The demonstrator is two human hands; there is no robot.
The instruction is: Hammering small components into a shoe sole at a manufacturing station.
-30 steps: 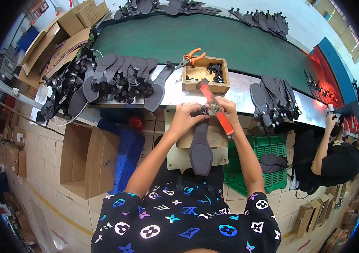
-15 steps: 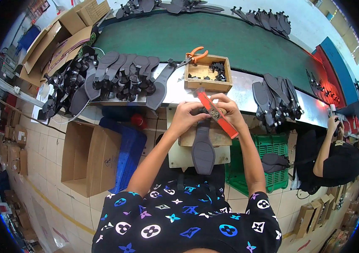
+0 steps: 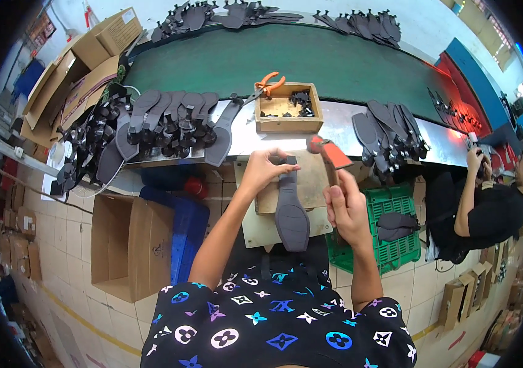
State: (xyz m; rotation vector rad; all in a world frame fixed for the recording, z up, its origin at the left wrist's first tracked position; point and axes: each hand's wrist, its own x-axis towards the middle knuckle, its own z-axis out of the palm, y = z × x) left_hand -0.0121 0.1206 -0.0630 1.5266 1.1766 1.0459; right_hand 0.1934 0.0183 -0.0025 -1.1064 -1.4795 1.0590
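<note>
A person in a black shirt with colourful shapes looks down at both bare hands over a small work board (image 3: 310,181). The left hand (image 3: 266,172) reaches forward, fingers curled down and pinching the top end of a dark shoe sole (image 3: 291,208) against the board. The sole lies lengthwise on the board, narrow end away from the person, wide end hanging over the near edge. The right hand (image 3: 347,208) is raised beside the sole, fist closed around the handle of a hammer (image 3: 330,154) with a red-orange head, which tilts up and away over the board's far right corner.

Just beyond the board a small open wooden box (image 3: 288,121) sits on a shiny metal shelf (image 3: 335,129); it holds small dark pieces, and orange-handled pliers (image 3: 266,83) rest across its far left corner. To the left of the box many dark soles (image 3: 169,119) stand in an overlapping row, and more soles (image 3: 387,132) lie to its right. Behind the shelf runs a wide green belt (image 3: 310,58), with further dark pieces along its far edge.

Below the shelf, a green plastic crate (image 3: 396,245) on the right holds dark pieces. On the left stands an open cardboard box (image 3: 126,245) beside a blue bin (image 3: 188,227). More cardboard boxes are stacked at the upper left. The floor (image 3: 59,257) is pale tile. At the right another person (image 3: 488,208) in black sits at the same line.
</note>
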